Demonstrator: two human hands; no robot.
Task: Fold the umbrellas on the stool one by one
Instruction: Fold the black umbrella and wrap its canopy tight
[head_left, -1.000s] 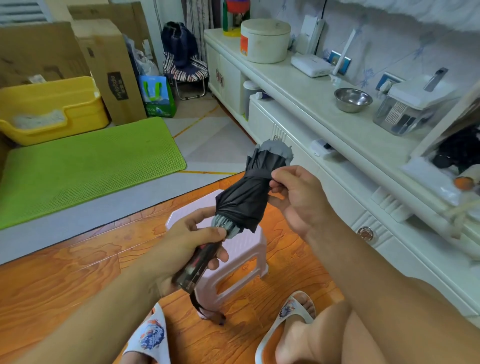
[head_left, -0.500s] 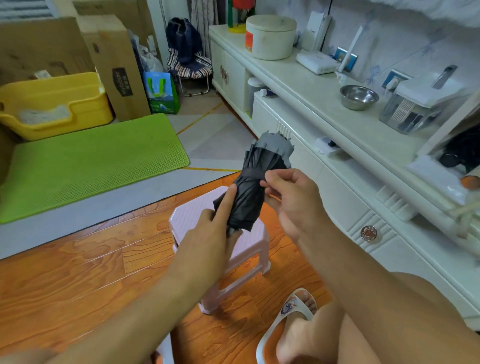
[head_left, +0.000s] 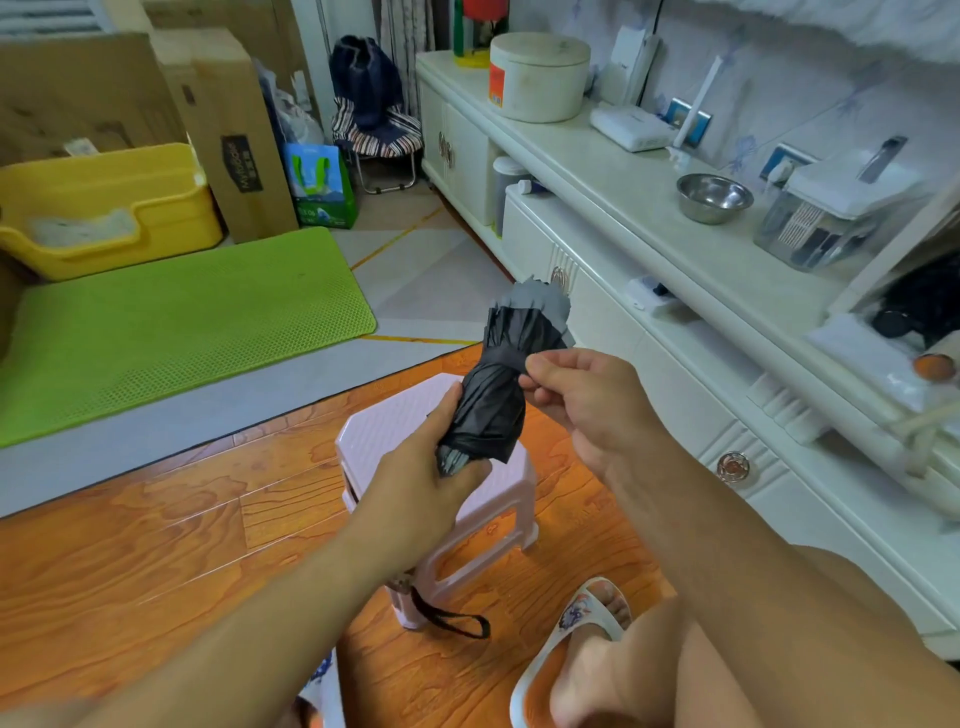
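Umbrella (head_left: 498, 384) slants up and away from the left hand (head_left: 431, 467), which grips its lower end. Right hand (head_left: 582, 400) pinches its side, likely the strap.

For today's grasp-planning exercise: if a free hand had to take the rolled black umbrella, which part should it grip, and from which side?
Grip the narrow waist of the black umbrella, coming from its right side. The canopy is bunched tightest there and flares grey at the top, the shaft tilts, and the left hand already holds the lower end, while the right hand pinches there.

Bare forearms, bare knee, white slide sandals (head_left: 576, 623) with blue and red printed straps
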